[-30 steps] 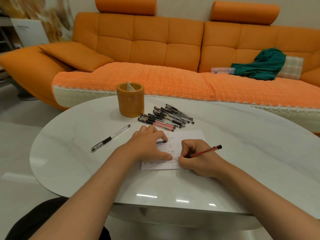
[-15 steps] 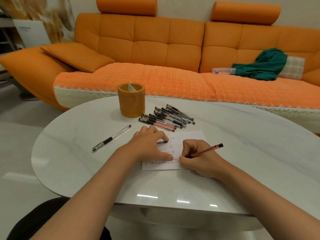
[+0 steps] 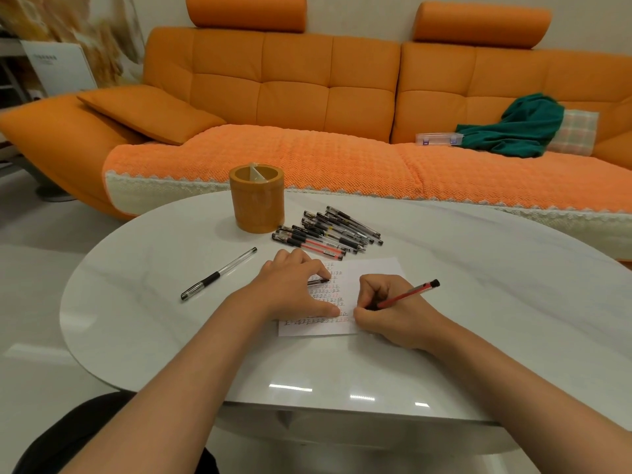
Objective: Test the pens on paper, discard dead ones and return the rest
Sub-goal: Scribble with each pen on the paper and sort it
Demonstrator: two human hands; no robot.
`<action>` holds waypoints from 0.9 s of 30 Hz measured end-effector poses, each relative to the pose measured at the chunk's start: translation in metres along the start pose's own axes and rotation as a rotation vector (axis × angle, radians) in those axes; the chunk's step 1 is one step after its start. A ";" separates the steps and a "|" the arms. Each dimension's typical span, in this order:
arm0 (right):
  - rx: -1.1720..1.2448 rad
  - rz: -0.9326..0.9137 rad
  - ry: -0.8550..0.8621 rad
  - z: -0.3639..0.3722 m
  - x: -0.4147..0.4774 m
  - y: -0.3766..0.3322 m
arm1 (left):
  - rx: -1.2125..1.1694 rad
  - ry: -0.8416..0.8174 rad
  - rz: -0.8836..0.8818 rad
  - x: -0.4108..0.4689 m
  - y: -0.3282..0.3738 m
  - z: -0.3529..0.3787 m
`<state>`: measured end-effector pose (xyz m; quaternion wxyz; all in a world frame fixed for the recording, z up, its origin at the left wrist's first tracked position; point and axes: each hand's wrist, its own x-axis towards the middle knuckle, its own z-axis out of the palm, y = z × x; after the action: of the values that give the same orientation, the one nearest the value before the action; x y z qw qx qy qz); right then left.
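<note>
**Currently: right hand writing with red pen, left hand pinning the paper**

Right hand (image 3: 393,311) is closed tight around the red pen (image 3: 408,294): fingers curled, thumb wrapped over the barrel, tip down at the lower right edge of the paper (image 3: 371,268). The pen's black end cap angles up and to the right. The heel of the hand rests on the table (image 3: 478,268).

Left hand (image 3: 290,289) is palm down on the left half of the paper, with fingers loosely bent and the thumb stretched along the lower rows of written marks. A short dark piece, which looks like a pen cap (image 3: 318,281), pokes out at the index fingertip. Can't tell if it is pinched or just lying under the finger.

The paper lies flat near the middle of the table, with rows of black and red test marks on it.

The pile of pens (image 3: 328,230) sits just beyond the paper, beside the orange pen holder (image 3: 256,203), which stands upright and shows a divider inside. One single black-grip pen (image 3: 219,273) lies apart, left of the left hand.

Behind the table is an orange sofa (image 3: 294,80), with a green cloth (image 3: 519,128) and a clear plastic box (image 3: 437,139) on the seat.
</note>
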<state>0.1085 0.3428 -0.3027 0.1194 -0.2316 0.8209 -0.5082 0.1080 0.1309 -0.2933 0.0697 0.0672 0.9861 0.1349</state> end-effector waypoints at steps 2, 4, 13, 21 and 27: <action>0.132 0.047 0.081 -0.002 0.002 0.001 | -0.007 0.001 0.004 0.000 0.000 0.000; 0.232 0.063 0.128 -0.003 0.002 0.000 | -0.011 0.003 0.006 -0.001 0.000 0.000; 0.386 0.003 0.118 -0.005 0.005 -0.003 | 0.011 -0.002 0.013 -0.003 0.001 -0.001; 0.561 0.129 0.153 -0.015 0.018 -0.021 | -0.126 0.101 -0.033 -0.002 -0.011 -0.007; -0.097 -0.038 0.252 -0.019 0.020 -0.025 | -0.073 0.165 -0.050 -0.003 -0.010 -0.007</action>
<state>0.0888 0.3383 -0.2710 -0.0056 -0.1867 0.8485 -0.4952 0.1084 0.1190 -0.2892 -0.0059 0.0289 0.9843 0.1738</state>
